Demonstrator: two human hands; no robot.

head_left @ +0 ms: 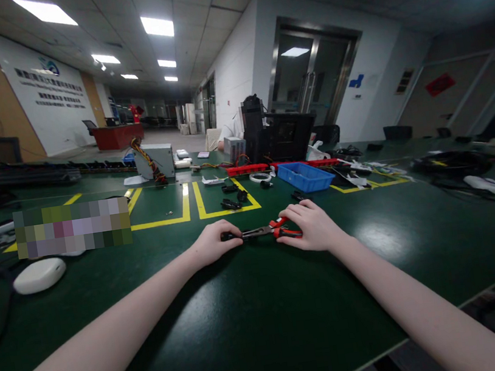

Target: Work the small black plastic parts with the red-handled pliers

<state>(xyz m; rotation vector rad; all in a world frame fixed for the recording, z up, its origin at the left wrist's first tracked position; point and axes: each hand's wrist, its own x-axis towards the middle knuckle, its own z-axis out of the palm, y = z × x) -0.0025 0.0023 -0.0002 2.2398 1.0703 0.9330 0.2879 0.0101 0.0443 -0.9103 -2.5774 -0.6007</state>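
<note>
My right hand (313,225) is closed around the red and black handles of a pair of long-nose pliers (280,228). Their metal jaws point left and reach to the fingers of my left hand (216,243). Thumb and fingers of that hand pinch a small black part (227,236), mostly hidden by them, so its kind does not show. The plier tips touch or lie right beside this part; which of the two I cannot tell. Both hands are low over the green table (248,320). Beyond them lie several small black pieces (231,203) inside a yellow taped outline.
A blue tray (305,176) stands behind my right hand. Farther back are a metal power supply box (155,161) with cables and a black computer case (289,135), with a person behind. At left lies a white rounded device (40,276); cables (452,166) lie at right.
</note>
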